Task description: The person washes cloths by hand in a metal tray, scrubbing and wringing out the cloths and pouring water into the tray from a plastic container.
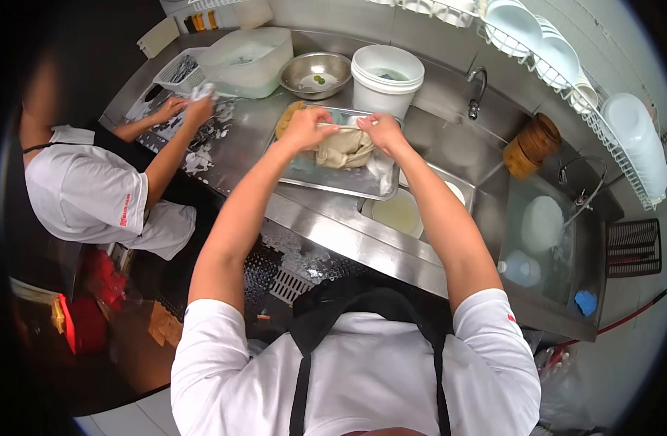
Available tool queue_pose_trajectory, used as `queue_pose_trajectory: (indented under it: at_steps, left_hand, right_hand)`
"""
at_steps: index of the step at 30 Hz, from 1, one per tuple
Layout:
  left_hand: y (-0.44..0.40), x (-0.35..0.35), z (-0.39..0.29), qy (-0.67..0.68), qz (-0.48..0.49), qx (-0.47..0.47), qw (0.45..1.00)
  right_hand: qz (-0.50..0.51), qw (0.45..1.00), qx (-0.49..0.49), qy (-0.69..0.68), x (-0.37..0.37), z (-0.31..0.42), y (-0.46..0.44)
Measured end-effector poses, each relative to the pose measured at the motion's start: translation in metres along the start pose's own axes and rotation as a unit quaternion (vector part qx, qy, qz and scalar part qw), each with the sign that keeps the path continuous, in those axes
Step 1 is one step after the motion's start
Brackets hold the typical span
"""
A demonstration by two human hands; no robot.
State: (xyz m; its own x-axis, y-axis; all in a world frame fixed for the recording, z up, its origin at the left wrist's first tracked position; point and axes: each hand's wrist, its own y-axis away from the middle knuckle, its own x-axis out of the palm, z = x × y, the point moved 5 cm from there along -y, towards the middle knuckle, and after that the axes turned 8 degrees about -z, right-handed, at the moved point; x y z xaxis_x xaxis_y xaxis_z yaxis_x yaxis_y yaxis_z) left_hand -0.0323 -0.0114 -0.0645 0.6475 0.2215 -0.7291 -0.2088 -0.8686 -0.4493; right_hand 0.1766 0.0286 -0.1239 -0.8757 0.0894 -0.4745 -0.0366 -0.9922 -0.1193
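Observation:
A beige cloth [342, 149] hangs bunched between my two hands above a metal tray [304, 180]. My left hand [309, 128] pinches its upper left edge, and my right hand [381, 131] grips the upper right edge. The stretch of edge between them is pulled fairly straight. On the tray, a tan cloth or sponge [287, 118] lies beside my left hand. Whitish wet cloth [380, 171] lies at the tray's right side, below my right hand.
Behind the tray stand a white bucket [386, 91], a steel bowl [304, 86] and a plastic tub [246, 81]. Sinks [486, 218] lie to the right under a dish rack [566, 86]. At left, a co-worker [101, 182] handles something white and foamy.

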Motion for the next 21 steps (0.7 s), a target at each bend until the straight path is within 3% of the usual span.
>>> queue_pose_trajectory:
  at_steps: [2,3,6,7,11,14,16,19,21]
  left_hand:
    - [-0.002,0.002,0.004,-0.054,0.052,0.053,0.996]
    - [0.001,-0.004,-0.002,-0.066,0.066,-0.011,0.996]
    - [-0.002,0.006,0.030,-0.144,-0.010,-0.058,0.988]
    - [0.002,0.004,0.028,-0.137,-0.011,-0.112,0.984]
    - [-0.002,-0.011,0.037,-0.168,-0.160,-0.086,0.969]
    - [-0.025,-0.051,0.000,0.046,-0.227,-0.171,0.958]
    - [-0.051,-0.069,-0.020,0.044,-0.256,-0.117,0.959]
    - [-0.080,-0.092,-0.044,0.091,-0.271,-0.109,0.952]
    - [-0.094,-0.109,-0.050,0.130,-0.294,-0.108,0.941]
  right_hand:
    - [0.002,0.995,-0.040,0.090,-0.015,0.027,-0.002]
    - [0.048,0.991,-0.056,0.110,-0.019,0.037,-0.004]
    - [0.086,0.954,-0.213,0.194,-0.033,0.078,0.014]
    - [0.079,0.931,-0.228,0.275,-0.038,0.089,0.020]
    - [-0.060,0.922,-0.237,0.301,-0.058,0.129,0.018]
    - [-0.158,0.915,-0.255,0.269,-0.082,0.138,0.019]
    - [-0.149,0.934,-0.203,0.255,-0.082,0.119,0.015]
    - [-0.138,0.946,-0.142,0.257,-0.074,0.071,0.007]
    - [-0.174,0.961,-0.139,0.163,-0.071,0.026,-0.002]
